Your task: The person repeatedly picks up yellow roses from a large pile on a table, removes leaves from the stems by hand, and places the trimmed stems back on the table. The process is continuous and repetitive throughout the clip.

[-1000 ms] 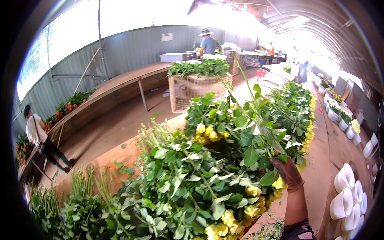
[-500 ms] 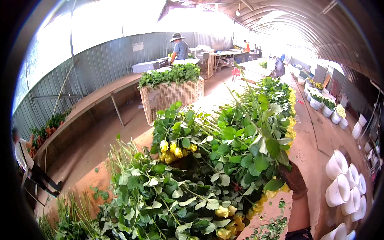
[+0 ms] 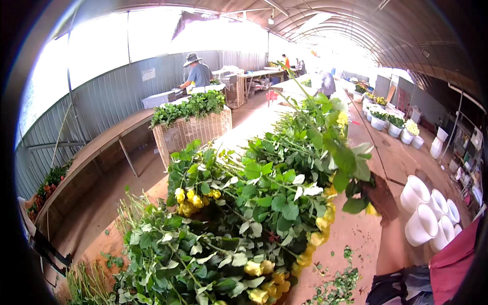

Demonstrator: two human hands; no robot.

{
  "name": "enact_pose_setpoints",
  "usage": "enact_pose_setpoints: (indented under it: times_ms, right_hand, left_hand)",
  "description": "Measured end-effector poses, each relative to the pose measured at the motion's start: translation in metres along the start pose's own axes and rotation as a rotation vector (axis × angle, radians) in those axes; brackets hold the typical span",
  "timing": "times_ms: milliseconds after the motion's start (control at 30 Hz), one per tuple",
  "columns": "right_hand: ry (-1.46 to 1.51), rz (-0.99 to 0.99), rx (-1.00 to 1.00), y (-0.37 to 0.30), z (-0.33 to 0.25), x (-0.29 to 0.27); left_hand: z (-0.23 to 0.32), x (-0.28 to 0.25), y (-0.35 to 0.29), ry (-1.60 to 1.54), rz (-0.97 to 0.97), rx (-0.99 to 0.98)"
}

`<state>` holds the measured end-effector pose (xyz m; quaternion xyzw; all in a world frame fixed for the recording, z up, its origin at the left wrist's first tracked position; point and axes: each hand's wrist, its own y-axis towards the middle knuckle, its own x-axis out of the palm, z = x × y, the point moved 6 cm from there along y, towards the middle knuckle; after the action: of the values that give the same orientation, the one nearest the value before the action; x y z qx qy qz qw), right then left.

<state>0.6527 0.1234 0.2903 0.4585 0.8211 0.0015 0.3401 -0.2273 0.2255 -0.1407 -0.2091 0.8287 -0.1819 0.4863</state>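
- The right hand (image 3: pixel 382 199) reaches out over the tabletop (image 3: pixel 356 234) at the far right edge of the heap of yellow roses (image 3: pixel 254 223).
- Its grip is half hidden by leaves. It seems closed round a leafy rose stem (image 3: pixel 351 168) that rises up and away from it, but how tightly I cannot tell.
- The left hand is not in view.
- The heap lies just left of the grip, stems toward the far end and yellow heads (image 3: pixel 315 239) along the near right edge, touching the tabletop.
- White buckets (image 3: pixel 424 213) stand to the right of the grip, close by and apart from the heap.
- A wicker crate of greenery (image 3: pixel 190 127) sits well beyond, to the left, and a person in a hat (image 3: pixel 195 71) works further off.
- By my judgement the step is drawing one stem out of the pile. The next move calls for lifting it free without dragging tangled neighbours along.
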Motion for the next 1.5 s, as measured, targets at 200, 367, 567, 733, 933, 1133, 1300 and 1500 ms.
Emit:
enact_pose_setpoints:
  times_ms: [200,367,567,733,933,1133,1300,1500]
  right_hand:
    - [-0.642,0.064,-0.212,0.241,0.026,0.031]
    - [-0.880,0.155,-0.464,0.309,0.000,0.084]
    - [-0.325,-0.167,-1.118,0.031,-0.172,0.166]
    - [0.341,-1.090,-1.073,-0.244,-0.247,0.191]
    - [-0.386,-0.679,-1.757,-0.512,-0.199,0.396]
    - [-0.936,-0.927,-0.631,-0.553,-0.110,0.466]
    - [-0.576,-0.735,-0.685,-0.539,-0.176,0.422]
    - [0.037,-0.858,-0.306,-0.553,-0.201,0.410]
  left_hand:
    - [-0.003,-0.127,-0.087,-0.685,0.223,-0.148]
    - [0.002,-0.168,-0.128,-1.341,0.267,-0.077]
    - [-0.046,-0.113,-0.213,-1.878,0.164,-0.185]
    - [-0.085,-0.062,-0.210,-2.357,0.220,-0.184]
    - [-0.191,-0.016,-0.165,-2.698,0.292,-0.141]
    - [-0.200,0.048,-0.111,-1.442,-0.102,0.041]
    - [-0.114,0.024,-0.087,-1.300,0.079,0.140]
    - [-0.115,0.006,-0.089,-1.213,0.026,0.218]
